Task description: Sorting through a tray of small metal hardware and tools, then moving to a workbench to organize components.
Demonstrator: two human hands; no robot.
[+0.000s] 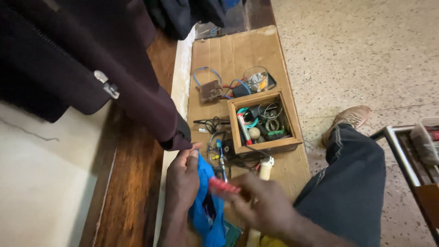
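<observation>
Two hands at work: both low in the view, over the near end of the cardboard.
Bench: brown wood, running up the left side, a dark jacket hanging over it.
Cardboard sheet: flat, lying between the bench and the speckled floor.
Wooden box: open-topped, on the cardboard, filled with wires, rings and a red-and-white tube.
Blue bag: crumpled, beside the tangled cables, just below the box.
Left hand: fingers clenched on the bag's upper edge, holding it up.
Right hand: blurred, fingers pinching a small red object right over the bag's mouth.
Glass jar: beyond the box, holding small parts.
</observation>
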